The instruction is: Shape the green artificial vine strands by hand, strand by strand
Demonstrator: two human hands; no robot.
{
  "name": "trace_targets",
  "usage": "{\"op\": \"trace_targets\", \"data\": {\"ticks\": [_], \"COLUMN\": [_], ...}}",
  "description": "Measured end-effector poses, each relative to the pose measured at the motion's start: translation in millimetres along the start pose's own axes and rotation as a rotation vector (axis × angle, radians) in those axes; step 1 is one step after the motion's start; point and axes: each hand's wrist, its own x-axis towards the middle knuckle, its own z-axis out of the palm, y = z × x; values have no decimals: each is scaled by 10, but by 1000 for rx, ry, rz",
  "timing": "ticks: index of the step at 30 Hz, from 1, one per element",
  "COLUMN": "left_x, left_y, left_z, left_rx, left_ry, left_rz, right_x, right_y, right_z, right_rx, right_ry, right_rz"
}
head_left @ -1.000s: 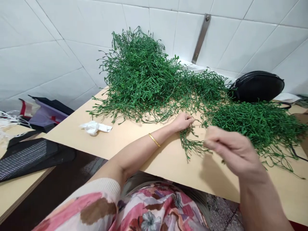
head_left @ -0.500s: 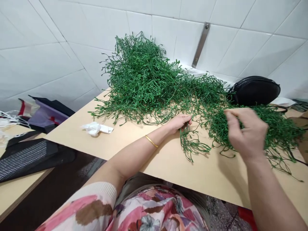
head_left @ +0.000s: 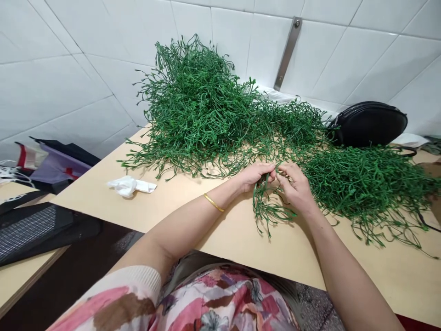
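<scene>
My left hand (head_left: 259, 176) is closed around a small bunch of green artificial plant stems (head_left: 270, 211), whose forked ends hang down onto the table. Against its fingertips, my right hand (head_left: 294, 186) pinches at the top of the bunch; thin green strands show there, but exactly what lies between its fingers is hard to make out. Behind both hands rises a large tangled heap of the same green stems (head_left: 203, 105). A lower, flatter pile of stems (head_left: 365, 184) spreads to the right of my right hand.
The pale wooden table (head_left: 220, 234) meets a white tiled wall with a metal bracket (head_left: 288, 53). A black zipped bag (head_left: 372, 123) stands at the back right. Crumpled white tissue (head_left: 127, 186) lies on the left. Beyond a gap, another table holds a dark mesh item (head_left: 31, 232).
My right hand has come left from above the right-hand pile to meet my left hand at the bunch. My left hand still holds the stems.
</scene>
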Motion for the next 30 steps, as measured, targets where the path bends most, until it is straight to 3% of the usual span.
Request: {"op": "trace_targets", "data": {"ticks": [8,15,19,23,30], "left_x": [-11,-7,-27,-38,-5], "left_y": [-7,-46,-29,-23,-121], "left_z": [33,81,118,151,148], "left_rx": [129,196,147,100,208], "left_ry": [19,127,118,105,122], "left_rz": [-5,104,27,-36,35], "right_x": [-26,-45,-40,-39,-40], "right_y": [-21,-64,-50,-43,-37], "right_z": [-32,-17,42,73,115], "right_rx": [145,498,352,223,99], "right_ry": [-96,-149,-58,-48,38], "right_rz": [184,394,377,354,298]}}
